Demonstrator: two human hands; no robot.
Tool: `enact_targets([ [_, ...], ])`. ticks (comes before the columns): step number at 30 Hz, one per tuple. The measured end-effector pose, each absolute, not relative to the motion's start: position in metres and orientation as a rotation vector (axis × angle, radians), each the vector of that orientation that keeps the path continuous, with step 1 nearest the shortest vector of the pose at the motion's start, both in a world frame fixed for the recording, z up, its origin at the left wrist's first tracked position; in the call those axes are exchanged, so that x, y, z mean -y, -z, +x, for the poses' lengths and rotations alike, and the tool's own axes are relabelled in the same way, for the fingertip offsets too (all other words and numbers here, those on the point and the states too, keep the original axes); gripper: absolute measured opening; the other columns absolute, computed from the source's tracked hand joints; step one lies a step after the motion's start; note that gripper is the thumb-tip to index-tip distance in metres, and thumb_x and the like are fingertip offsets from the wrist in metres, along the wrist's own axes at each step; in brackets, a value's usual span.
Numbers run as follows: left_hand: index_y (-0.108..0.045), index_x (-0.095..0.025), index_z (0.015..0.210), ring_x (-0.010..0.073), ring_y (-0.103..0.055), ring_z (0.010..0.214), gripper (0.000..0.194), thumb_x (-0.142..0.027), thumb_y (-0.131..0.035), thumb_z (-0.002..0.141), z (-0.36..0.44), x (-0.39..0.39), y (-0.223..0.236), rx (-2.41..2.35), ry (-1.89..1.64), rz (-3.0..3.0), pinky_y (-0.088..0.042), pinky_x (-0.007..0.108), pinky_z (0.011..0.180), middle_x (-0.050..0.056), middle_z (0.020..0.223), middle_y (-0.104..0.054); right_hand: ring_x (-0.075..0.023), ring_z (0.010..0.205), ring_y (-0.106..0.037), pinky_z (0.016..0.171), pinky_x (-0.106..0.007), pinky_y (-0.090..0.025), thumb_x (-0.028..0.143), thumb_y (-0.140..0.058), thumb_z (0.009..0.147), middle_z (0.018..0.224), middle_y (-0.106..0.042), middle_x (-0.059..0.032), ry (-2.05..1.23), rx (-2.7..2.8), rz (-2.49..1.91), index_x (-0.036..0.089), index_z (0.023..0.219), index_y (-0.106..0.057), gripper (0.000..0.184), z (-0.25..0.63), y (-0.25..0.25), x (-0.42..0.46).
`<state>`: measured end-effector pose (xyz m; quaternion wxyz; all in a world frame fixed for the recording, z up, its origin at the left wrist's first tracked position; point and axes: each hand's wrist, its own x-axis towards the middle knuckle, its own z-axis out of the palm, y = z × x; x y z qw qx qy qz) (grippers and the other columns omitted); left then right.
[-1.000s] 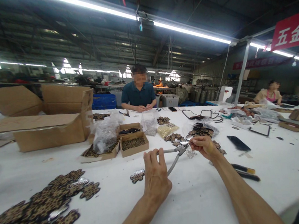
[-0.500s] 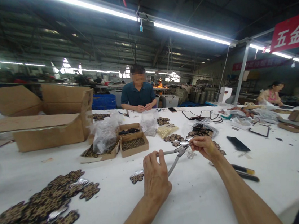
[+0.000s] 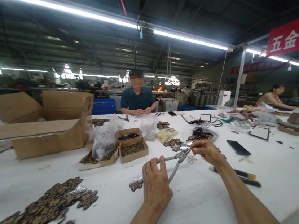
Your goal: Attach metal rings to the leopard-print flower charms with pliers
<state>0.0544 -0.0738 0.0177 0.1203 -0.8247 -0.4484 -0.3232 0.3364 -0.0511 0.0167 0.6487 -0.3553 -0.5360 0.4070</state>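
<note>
My left hand (image 3: 155, 184) is wrapped round the grey handles of a pair of pliers (image 3: 176, 161) held above the white table (image 3: 198, 200). The jaws point right, to where my right hand (image 3: 206, 151) pinches a small silvery piece against their tip. That piece is too small to name. A single leopard-print patch (image 3: 135, 183) lies on the table just left of my left hand. A small glittery piece (image 3: 190, 159) lies under the pliers.
A heap of leopard-print patches (image 3: 40, 220) covers the near left. Small cardboard trays (image 3: 132, 149), plastic bags (image 3: 104, 138) and a big open carton (image 3: 42, 128) stand behind. A phone (image 3: 238, 147) and dark tools (image 3: 246, 178) lie right. Two people work across the table.
The view has tilted up slightly, so everything sits lower in frame. My hands keep the same hold on the pliers and the small piece.
</note>
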Motion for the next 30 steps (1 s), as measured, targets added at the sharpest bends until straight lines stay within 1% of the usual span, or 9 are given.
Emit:
enact_targets([
  [9,-0.040,-0.015,0.132,0.0290,-0.042,0.107,0.087,0.002,-0.055,0.047,0.055,0.071,-0.012,1.359,0.928,-2.467,-0.037,0.042,0.094,0.013,0.117,-0.046,-0.0160,0.060,-0.058,0.057,-0.029,-0.044,0.027,-0.083,0.064,0.065,-0.067,-0.0038,-0.913,1.216,-0.804,0.016,0.084,-0.077,0.024,0.336,-0.016,0.050],
  [16,-0.040,-0.014,0.131,0.0276,-0.043,0.107,0.085,0.001,-0.056,0.048,0.057,0.071,-0.007,1.427,0.945,-2.510,-0.037,0.039,0.092,0.012,0.117,-0.047,-0.0148,0.060,-0.058,0.058,-0.028,-0.044,0.025,-0.082,0.066,0.067,-0.068,-0.0037,-0.949,1.172,-0.751,0.016,0.087,-0.076,0.024,0.333,-0.018,0.052],
  [19,-0.040,-0.015,0.130,0.0266,-0.044,0.106,0.083,0.001,-0.054,0.049,0.058,0.074,-0.004,1.461,1.038,-2.519,-0.037,0.039,0.092,0.011,0.116,-0.048,-0.0156,0.067,-0.061,0.065,-0.029,-0.048,0.028,-0.078,0.072,0.079,-0.070,-0.0045,-0.974,1.139,-0.700,0.018,0.095,-0.074,0.025,0.317,-0.021,0.055],
  [21,-0.039,-0.015,0.130,0.0265,-0.045,0.106,0.083,0.001,-0.054,0.050,0.059,0.076,-0.002,1.483,1.112,-2.512,-0.037,0.040,0.093,0.011,0.115,-0.048,-0.0189,0.080,-0.065,0.073,-0.033,-0.051,0.030,-0.076,0.075,0.093,-0.071,-0.0065,-1.037,1.089,-0.624,0.020,0.103,-0.073,0.030,0.292,-0.021,0.059],
  [23,-0.037,-0.013,0.131,0.0269,-0.045,0.106,0.083,0.000,-0.054,0.051,0.061,0.078,0.000,1.499,1.184,-2.477,-0.037,0.041,0.095,0.012,0.115,-0.048,-0.0235,0.094,-0.065,0.081,-0.038,-0.052,0.029,-0.076,0.074,0.105,-0.070,-0.0089,-1.146,1.047,-0.525,0.020,0.110,-0.070,0.038,0.259,-0.020,0.063],
  [25,-0.034,-0.010,0.134,0.0274,-0.045,0.105,0.085,-0.001,-0.054,0.052,0.063,0.080,0.001,1.512,1.237,-2.427,-0.037,0.041,0.095,0.013,0.115,-0.048,-0.0254,0.101,-0.065,0.089,-0.041,-0.050,0.026,-0.078,0.072,0.110,-0.070,-0.0098,-1.252,1.018,-0.456,0.020,0.114,-0.067,0.043,0.222,-0.017,0.068],
  [28,-0.026,-0.004,0.140,0.0280,-0.046,0.102,0.089,-0.003,-0.056,0.056,0.065,0.082,0.002,1.535,1.267,-2.343,-0.038,0.042,0.093,0.016,0.115,-0.048,-0.0240,0.099,-0.067,0.096,-0.042,-0.048,0.020,-0.082,0.068,0.105,-0.071,-0.0083,-1.280,0.905,-0.417,0.019,0.106,-0.067,0.041,0.178,-0.010,0.067],
  [30,-0.025,-0.001,0.141,0.0284,-0.046,0.100,0.088,-0.005,-0.057,0.058,0.067,0.082,0.003,1.537,1.252,-2.318,-0.038,0.042,0.092,0.017,0.114,-0.049,-0.0225,0.091,-0.068,0.095,-0.041,-0.049,0.018,-0.084,0.065,0.096,-0.073,-0.0063,-1.244,0.832,-0.428,0.018,0.097,-0.067,0.037,0.164,-0.005,0.063],
])
